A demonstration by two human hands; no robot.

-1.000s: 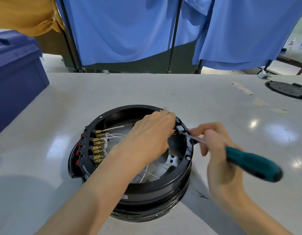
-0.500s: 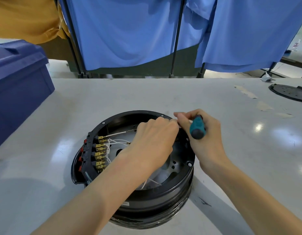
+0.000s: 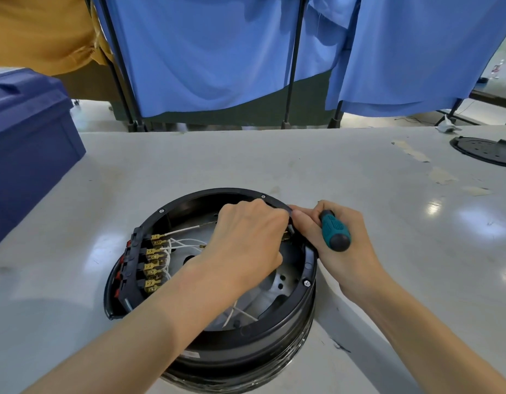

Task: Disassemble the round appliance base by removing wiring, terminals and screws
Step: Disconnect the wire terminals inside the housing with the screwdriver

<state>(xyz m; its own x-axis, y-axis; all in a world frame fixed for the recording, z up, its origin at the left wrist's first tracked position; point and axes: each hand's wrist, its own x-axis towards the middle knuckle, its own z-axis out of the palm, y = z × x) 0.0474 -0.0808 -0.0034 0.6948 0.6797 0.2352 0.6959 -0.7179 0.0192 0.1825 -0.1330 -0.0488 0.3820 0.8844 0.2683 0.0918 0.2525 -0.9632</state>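
Fingers of the left hand pinch a brass terminal at the rim of the round base on the surface, right hand gripping the screwdriver; likely stiff, so pull the terminal, not its thin wire.

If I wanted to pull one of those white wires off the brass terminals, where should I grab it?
Probably pinch the brass connector itself, not the thin white wire, coming from the base's open centre: the connectors point inward from the black block.

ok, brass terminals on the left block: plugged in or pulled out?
In: the row of brass terminals sits on the black block inside the round base, white wires running from them.
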